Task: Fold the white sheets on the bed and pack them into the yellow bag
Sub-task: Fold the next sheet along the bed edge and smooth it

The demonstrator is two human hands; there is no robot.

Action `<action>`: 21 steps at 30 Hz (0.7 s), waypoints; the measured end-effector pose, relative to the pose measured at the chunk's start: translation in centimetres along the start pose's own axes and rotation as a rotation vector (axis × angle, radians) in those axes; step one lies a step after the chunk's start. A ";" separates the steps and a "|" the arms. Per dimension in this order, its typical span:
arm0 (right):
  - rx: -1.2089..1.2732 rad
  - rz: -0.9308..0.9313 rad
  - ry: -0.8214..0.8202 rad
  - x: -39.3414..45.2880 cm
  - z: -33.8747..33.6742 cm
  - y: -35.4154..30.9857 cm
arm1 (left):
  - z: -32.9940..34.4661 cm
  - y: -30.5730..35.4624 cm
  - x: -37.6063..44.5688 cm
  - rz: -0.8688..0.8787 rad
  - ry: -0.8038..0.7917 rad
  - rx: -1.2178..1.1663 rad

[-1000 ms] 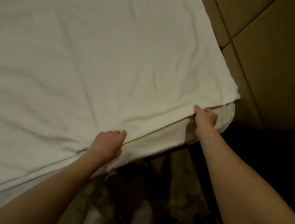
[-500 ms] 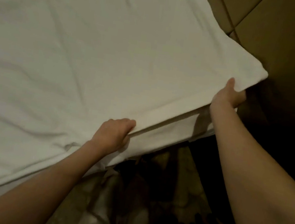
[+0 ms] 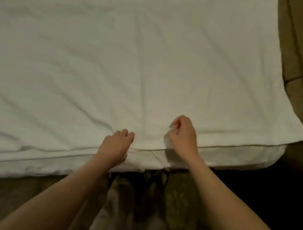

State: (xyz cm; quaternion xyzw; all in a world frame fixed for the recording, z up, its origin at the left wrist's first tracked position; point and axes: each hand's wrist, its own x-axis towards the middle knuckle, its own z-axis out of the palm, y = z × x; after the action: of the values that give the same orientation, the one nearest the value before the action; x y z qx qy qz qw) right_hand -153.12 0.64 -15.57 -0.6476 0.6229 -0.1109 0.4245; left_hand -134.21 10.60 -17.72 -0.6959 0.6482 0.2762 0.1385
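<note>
Spreading across nearly the whole view, the white sheet is seen lying flat on the bed, its near hem doubled over a lower layer along the bed's edge. Folding is judged to be the step in hand, at an early stage; the yellow bag is not in view. The hem is touched by the left hand, fingers together and bent down onto the cloth. The right hand is held just above the hem, fingers curled; whether cloth is pinched cannot be told. A firm grip on both layers would be called for next.
</note>
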 end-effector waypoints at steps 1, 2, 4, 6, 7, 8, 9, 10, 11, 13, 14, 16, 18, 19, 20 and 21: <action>-0.087 -0.084 -0.154 -0.4 2.5 -2.0 | 0.1 -1.6 -0.7 -0.039 0.007 -0.004; -0.228 -0.172 -0.279 -0.9 5.1 -3.6 | 0.2 -3.3 -1.5 -0.084 0.009 -0.007; -0.532 -0.341 -0.403 -1.8 9.3 -6.2 | 0.5 -6.6 -3.0 -0.180 -0.008 -0.013; -0.757 -0.437 -0.402 -2.5 12.0 -7.7 | 1.0 -9.7 -4.4 -0.255 -0.013 -0.010; -0.835 -0.470 -0.386 -2.5 12.7 -8.0 | 1.1 -11.0 -4.9 -0.276 -0.007 0.006; -0.899 -0.496 -0.369 -2.3 13.0 -8.2 | 1.3 -12.3 -5.3 -0.277 -0.002 0.046; -0.940 -0.517 -0.364 -2.1 13.0 -8.2 | 1.2 -13.5 -5.7 -0.274 -0.004 0.091; -0.960 -0.531 -0.384 -1.9 12.7 -8.4 | 1.2 -14.7 -6.1 -0.269 -0.017 0.118; -0.958 -0.529 -0.409 -1.6 12.0 -8.4 | 1.0 -15.6 -6.3 -0.256 -0.032 0.127; -0.996 -0.498 -0.496 -1.7 11.4 -8.5 | 1.2 -17.8 -7.3 -0.207 -0.057 0.099; -1.051 -0.466 -0.553 -2.0 11.3 -8.6 | 1.5 -18.7 -7.9 -0.178 -0.077 0.085; -1.216 -0.353 -0.666 -2.9 11.6 -8.4 | 2.0 -19.9 -9.4 -0.164 -0.189 0.066; -1.290 -0.213 -0.693 -3.6 12.7 -8.5 | 2.6 -20.8 -11.0 -0.218 -0.290 0.024; -1.287 -0.178 -0.661 -3.6 13.3 -9.3 | 2.3 -21.5 -11.5 -0.252 -0.267 -0.013; -1.271 -0.175 -0.622 -3.8 14.1 -10.3 | 2.0 -22.3 -11.9 -0.276 -0.211 -0.034; -1.252 -0.217 -0.588 -4.2 15.0 -11.6 | 1.6 -23.1 -12.5 -0.277 -0.143 -0.022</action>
State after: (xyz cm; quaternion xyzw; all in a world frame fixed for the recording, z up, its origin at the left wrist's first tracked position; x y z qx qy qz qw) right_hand -135.59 8.95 -15.17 -0.8321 0.3610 0.4067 0.1091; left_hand -112.04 24.56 -15.78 -0.7588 0.5312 0.3106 0.2135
